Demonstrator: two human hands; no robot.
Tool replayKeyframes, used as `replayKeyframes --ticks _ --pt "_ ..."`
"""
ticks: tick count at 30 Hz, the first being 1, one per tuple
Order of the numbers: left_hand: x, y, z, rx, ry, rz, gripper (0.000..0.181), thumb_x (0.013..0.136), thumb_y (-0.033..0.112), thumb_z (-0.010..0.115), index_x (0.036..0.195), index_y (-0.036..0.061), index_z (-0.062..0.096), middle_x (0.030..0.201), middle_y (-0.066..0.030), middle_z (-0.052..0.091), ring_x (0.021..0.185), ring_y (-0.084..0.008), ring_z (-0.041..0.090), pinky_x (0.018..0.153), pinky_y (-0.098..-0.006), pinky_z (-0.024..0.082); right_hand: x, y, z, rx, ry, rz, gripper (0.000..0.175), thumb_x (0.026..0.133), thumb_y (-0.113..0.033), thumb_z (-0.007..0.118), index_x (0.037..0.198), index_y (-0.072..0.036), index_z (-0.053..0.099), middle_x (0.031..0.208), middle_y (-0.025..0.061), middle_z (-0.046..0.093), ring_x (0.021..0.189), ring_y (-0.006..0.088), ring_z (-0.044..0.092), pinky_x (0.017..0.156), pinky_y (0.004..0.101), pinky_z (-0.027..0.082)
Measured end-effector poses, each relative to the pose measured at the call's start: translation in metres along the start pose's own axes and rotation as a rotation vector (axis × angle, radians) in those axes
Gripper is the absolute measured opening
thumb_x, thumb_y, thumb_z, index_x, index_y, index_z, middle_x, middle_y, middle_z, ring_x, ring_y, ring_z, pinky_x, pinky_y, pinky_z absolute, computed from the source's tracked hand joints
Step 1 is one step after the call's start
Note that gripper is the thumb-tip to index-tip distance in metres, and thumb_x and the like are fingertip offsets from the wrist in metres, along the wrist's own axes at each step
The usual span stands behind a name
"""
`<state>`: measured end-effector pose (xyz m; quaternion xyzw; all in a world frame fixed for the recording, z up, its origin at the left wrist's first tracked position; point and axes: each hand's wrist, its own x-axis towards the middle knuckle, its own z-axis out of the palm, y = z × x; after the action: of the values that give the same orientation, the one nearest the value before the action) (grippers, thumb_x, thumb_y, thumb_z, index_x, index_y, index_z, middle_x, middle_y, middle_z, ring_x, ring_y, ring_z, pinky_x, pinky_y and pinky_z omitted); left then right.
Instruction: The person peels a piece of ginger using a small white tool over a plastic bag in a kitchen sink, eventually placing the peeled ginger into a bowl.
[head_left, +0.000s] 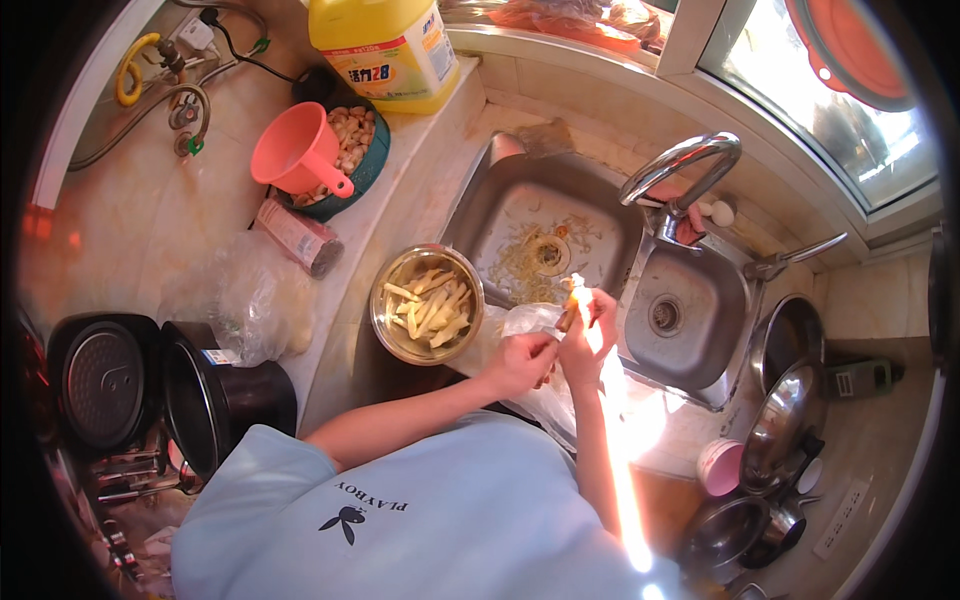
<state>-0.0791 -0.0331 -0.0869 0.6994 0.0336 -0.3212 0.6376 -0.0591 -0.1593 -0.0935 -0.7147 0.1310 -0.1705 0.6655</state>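
Note:
My right hand (589, 337), in bright sun, grips a slim yellowish-brown food piece (576, 300) above the plastic bag at the sink's front edge. Close beside it, my left hand (523, 365) has its fingers curled together; whether they pinch anything is hidden. Left of the hands stands a round clear-sided bowl (382, 330) holding several pale yellow, elongated food pieces (429, 307), whose exact kind I cannot tell. Pale shreds and scraps (517, 259) lie around the drain in the larger steel sink basin (480, 199). A crumpled clear plastic bag (551, 401) lies under and below my hands.
A chrome faucet (686, 161) arches beside the smaller basin (675, 352). On the left counter are a pink dipper (296, 150) over a garlic-filled teal basin (375, 169), a yellow jug (375, 52) and a black pot (225, 397). Steel pans (780, 427) and a pink cup (720, 466) stand right.

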Motion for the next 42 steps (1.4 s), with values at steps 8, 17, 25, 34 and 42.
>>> replayKeyframes --ticks 8,17,25,34,42 --pt "-0.021 0.048 -0.041 -0.684 -0.255 -0.229 0.036 0.101 0.018 0.049 0.135 0.0064 0.048 0.117 -0.0054 0.061 0.096 -0.0128 0.059 0.08 -0.0297 0.05 -0.03 0.022 -0.054 -0.723 -0.136 0.134 0.02 0.096 -0.019 0.056 0.096 0.001 0.058 0.08 0.0103 0.063 0.067 0.0161 0.06 0.062 0.03 0.048" --pt "-0.017 0.064 -0.038 -0.383 -0.16 -0.077 0.031 0.098 0.022 0.057 0.123 0.0038 0.06 0.1 -0.0006 0.065 0.087 -0.0067 0.058 0.071 -0.0227 0.05 0.004 -0.042 -0.053 0.52 -0.38 0.452 0.008 0.098 -0.011 0.055 0.099 -0.002 0.053 0.078 0.0042 0.058 0.064 0.0093 0.057 0.056 0.0242 0.05" --pt "-0.018 0.081 -0.03 -0.337 -0.047 0.018 0.034 0.101 0.021 0.052 0.13 0.0036 0.058 0.098 0.0017 0.064 0.083 -0.0058 0.056 0.072 -0.0229 0.051 0.021 -0.072 -0.028 -0.023 -0.448 -0.087 0.024 0.09 -0.005 0.066 0.111 0.0 0.055 0.102 0.008 0.058 0.082 0.0127 0.061 0.071 0.0252 0.051" --pt "-0.02 0.074 -0.037 -0.436 0.013 0.012 0.031 0.099 0.018 0.056 0.125 0.0006 0.061 0.093 -0.0019 0.065 0.076 -0.007 0.058 0.074 -0.0229 0.052 0.045 -0.049 -0.028 0.284 -0.324 0.251 0.013 0.096 -0.01 0.059 0.09 -0.001 0.052 0.094 0.0084 0.066 0.08 0.0133 0.065 0.066 0.0279 0.059" --pt "-0.007 0.086 -0.035 -0.492 0.085 0.098 0.03 0.099 0.018 0.056 0.123 -0.0003 0.061 0.092 -0.0032 0.065 0.081 -0.0086 0.06 0.076 -0.0239 0.052 0.042 -0.076 -0.007 -0.02 -0.44 0.068 0.015 0.095 -0.014 0.063 0.1 -0.001 0.058 0.105 0.0086 0.062 0.085 0.0126 0.062 0.071 0.0265 0.05"
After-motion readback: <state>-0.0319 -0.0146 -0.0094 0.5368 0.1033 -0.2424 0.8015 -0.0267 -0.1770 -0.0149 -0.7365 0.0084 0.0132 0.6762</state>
